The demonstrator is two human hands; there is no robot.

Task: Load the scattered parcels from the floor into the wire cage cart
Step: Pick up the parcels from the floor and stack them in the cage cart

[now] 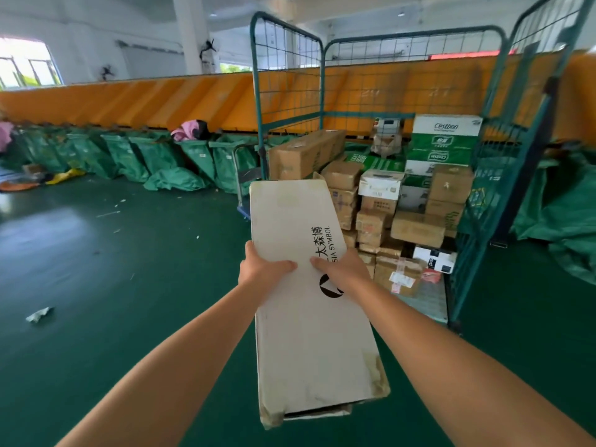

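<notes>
- Carton [303,285], long and white with black print, is held out lengthwise above the green floor [129,285], its far end just short of the cart.
- Left hand [263,267] is clamped on its left edge, thumb laid on top; the fingers are hidden beneath.
- Right hand [342,269] is clamped on the right edge likewise.
- Wire cage cart [477,195], open-fronted, is stacked with brown, white and green boxes [419,201].
- Green sacks [154,156] are lined up along an orange wall [161,98] behind.
</notes>
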